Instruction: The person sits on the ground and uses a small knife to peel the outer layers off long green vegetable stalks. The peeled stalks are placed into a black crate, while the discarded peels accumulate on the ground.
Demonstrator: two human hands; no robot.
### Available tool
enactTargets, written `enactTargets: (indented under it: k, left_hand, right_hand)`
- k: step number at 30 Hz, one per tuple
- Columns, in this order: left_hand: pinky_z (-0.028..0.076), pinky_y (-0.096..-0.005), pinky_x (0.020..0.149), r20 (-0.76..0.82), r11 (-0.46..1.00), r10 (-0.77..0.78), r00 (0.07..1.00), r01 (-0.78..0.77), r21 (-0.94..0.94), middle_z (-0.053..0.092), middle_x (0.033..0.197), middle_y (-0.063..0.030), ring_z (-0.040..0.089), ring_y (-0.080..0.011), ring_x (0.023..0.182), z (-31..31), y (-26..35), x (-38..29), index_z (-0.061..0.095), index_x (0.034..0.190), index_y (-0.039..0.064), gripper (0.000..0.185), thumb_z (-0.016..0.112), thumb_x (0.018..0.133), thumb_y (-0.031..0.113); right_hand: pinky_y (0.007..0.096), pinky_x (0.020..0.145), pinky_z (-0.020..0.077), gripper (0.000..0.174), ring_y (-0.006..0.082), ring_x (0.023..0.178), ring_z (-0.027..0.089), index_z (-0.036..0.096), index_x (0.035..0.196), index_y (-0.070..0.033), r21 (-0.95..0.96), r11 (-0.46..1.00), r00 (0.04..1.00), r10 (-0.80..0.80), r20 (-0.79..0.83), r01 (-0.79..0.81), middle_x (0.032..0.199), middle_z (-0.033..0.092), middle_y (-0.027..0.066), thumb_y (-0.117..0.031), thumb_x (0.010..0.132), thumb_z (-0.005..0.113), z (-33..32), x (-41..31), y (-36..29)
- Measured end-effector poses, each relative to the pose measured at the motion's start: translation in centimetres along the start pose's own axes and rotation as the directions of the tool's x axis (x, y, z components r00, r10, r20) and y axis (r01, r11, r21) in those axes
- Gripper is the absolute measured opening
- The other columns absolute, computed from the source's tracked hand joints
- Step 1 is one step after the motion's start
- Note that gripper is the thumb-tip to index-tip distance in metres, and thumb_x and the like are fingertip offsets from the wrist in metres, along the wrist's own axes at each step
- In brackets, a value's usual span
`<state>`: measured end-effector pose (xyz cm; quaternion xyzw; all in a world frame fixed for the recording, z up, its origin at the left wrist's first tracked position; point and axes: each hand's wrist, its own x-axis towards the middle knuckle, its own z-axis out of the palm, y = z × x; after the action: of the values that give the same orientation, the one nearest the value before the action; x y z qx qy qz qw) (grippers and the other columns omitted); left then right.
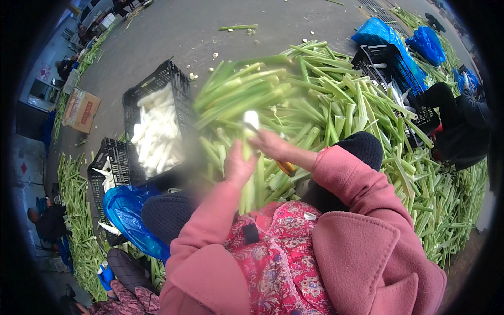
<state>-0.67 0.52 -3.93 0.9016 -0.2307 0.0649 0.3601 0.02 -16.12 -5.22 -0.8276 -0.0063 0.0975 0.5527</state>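
My left hand (239,164) grips a green-leaved stalk that looks like water bamboo (248,147), upright before my lap. Its bare white end (251,117) points away from me. Closed around a knife, my right hand (271,143) is right beside the left. The knife's orange-yellow handle (286,168) sticks out below my palm; its dark blade (250,127) lies against the stalk just under the white end. Part of the blade is hidden. Beneath both hands spreads a heap of cut green stalks (338,92).
To the left stands a black plastic crate (130,114) of peeled white shoots (155,136); another crate (103,155) adjoins it. A blue plastic bag (132,220) lies by my left knee. On the right are a crate (423,106) and a seated person (458,126). Lower left, a person's blue-gloved hand (106,275) shows.
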Motion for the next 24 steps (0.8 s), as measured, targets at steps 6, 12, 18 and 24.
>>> enactTargets:
  k: [6, 12, 18, 24]
  left_hand:
    - [0.051, -0.0446, 0.065, 0.204, 0.919, 0.001, 0.979, -0.081, 0.386, 0.056, 0.100, -0.0138, 0.064, -0.0334, 0.080, -0.2, 0.9, -0.9, 0.050, 0.107, 0.009, 0.041, 0.073, 0.075, 0.020]
    - [0.052, -0.0428, 0.062, 0.241, 0.936, 0.105, 0.965, -0.178, 0.304, 0.060, 0.089, -0.0112, 0.064, -0.0332, 0.074, -0.3, 1.1, -1.6, 0.056, 0.102, 0.008, 0.031, 0.072, 0.079, 0.022]
    - [0.050, -0.0312, 0.052, 0.077, 0.964, -0.142, 0.987, 0.156, -0.217, 0.067, 0.072, -0.0081, 0.063, -0.0148, 0.059, -0.5, 0.2, -1.3, 0.071, 0.096, 0.004, 0.018, 0.074, 0.082, 0.016]
    - [0.042, -0.0226, 0.041, 0.142, 0.556, -0.634, 0.760, 0.575, -0.600, 0.062, 0.066, -0.0012, 0.052, -0.0091, 0.045, -0.8, -3.6, -0.4, 0.070, 0.094, 0.001, 0.015, 0.071, 0.087, 0.014]
  right_hand:
    - [0.0426, 0.079, 0.0515, 0.062, 0.0370, 0.088, 0.067, 0.061, 0.099, 0.011, -0.025, 0.999, 0.999, 0.048, 0.026, -0.047, 0.091, 0.066, 0.0290, -0.050, 0.095, 0.051, -0.3, -0.2, -0.6]
    - [0.0357, 0.063, 0.0524, 0.072, 0.0237, 0.066, 0.066, 0.069, 0.081, 0.006, 0.200, 0.896, 0.889, 0.429, -0.157, -0.397, 0.074, 0.068, 0.0150, -0.066, 0.079, 0.061, -2.6, 0.2, -0.3]
    - [0.0307, 0.054, 0.0484, 0.035, 0.0163, 0.058, 0.061, 0.070, 0.078, 0.000, 0.457, 0.817, 0.895, 0.437, -0.094, -0.351, 0.068, 0.066, 0.0085, -0.035, 0.078, 0.072, -3.3, -0.1, -1.2]
    - [0.0307, 0.062, 0.0545, 0.028, 0.0183, 0.066, 0.063, 0.061, 0.099, 0.001, 0.725, 0.680, 0.978, 0.204, -0.045, -0.108, 0.082, 0.066, 0.0110, -0.018, 0.080, 0.068, -3.6, 0.7, -1.1]
